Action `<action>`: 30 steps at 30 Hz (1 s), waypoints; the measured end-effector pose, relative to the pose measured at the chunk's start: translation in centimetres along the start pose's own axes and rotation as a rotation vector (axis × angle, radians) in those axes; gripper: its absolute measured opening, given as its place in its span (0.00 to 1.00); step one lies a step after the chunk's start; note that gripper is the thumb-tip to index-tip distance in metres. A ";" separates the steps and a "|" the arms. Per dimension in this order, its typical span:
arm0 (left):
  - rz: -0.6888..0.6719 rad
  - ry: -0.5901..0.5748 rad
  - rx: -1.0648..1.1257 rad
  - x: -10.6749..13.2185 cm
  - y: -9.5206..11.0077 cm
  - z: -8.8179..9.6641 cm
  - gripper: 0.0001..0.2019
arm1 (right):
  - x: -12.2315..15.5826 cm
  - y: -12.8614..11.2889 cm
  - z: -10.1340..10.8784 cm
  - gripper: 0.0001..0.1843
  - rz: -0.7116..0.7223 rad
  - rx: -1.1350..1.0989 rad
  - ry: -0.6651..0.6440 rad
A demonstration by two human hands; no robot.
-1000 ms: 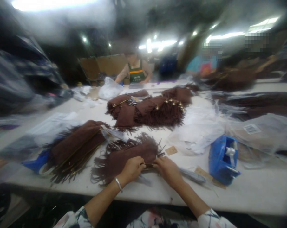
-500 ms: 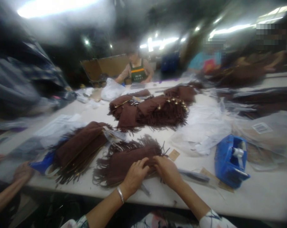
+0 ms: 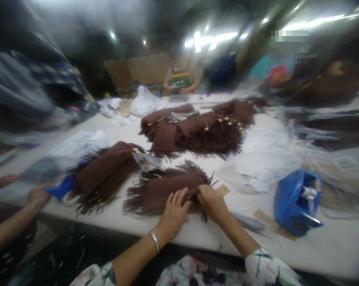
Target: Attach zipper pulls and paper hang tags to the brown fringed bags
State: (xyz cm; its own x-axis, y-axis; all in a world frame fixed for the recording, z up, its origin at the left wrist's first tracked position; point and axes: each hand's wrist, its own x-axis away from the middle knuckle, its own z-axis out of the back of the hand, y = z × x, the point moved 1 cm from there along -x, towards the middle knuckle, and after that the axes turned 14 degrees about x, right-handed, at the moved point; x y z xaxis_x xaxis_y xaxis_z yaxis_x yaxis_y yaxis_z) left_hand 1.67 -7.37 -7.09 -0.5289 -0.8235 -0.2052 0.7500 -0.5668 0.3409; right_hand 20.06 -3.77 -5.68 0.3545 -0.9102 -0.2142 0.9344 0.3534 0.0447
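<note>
A flat brown bag with long fringe and a thin gold zip edge lies in front of me on the table. My left hand rests on its right part, fingers stretched out and lying flat. At the bag's right end, my right hand pinches the edge between curled fingers and thumb. A tan card tag lies just beyond that hand. To the left is a stack of similar fringed bags. What lies under my palms is hidden.
A blue tape dispenser stands at right, near a long grey object. Clear plastic bags and more brown fringed bags lie beyond. At left, a co-worker's hand touches another blue dispenser. Other people stand across the white table.
The view has shifted, so the table's things sit further right. My left fingers have straightened over the bag; my right hand remains at its right end. The person opposite has drawn an arm in.
</note>
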 end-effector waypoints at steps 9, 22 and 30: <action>-0.074 0.099 -0.031 0.1 -0.5 -1.2 0.10 | 0.3 1.6 -1.6 0.05 -0.011 -0.019 -0.088; -0.169 0.148 0.006 2.0 0.9 -0.5 0.09 | 0.5 -0.9 0.3 0.05 -0.066 0.009 -0.117; -0.074 -0.034 0.109 1.0 2.3 1.7 0.06 | -0.3 -2.1 0.1 0.06 -0.199 -0.055 -0.162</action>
State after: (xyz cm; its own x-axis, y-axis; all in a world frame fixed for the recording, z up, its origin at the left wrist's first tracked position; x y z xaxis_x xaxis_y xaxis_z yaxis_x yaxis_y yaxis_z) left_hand 2.20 -9.46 -4.95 -0.5957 -0.7772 -0.2030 0.6618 -0.6180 0.4244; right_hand 18.00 -4.30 -5.61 0.1692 -0.9841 -0.0538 0.9845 0.1713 -0.0369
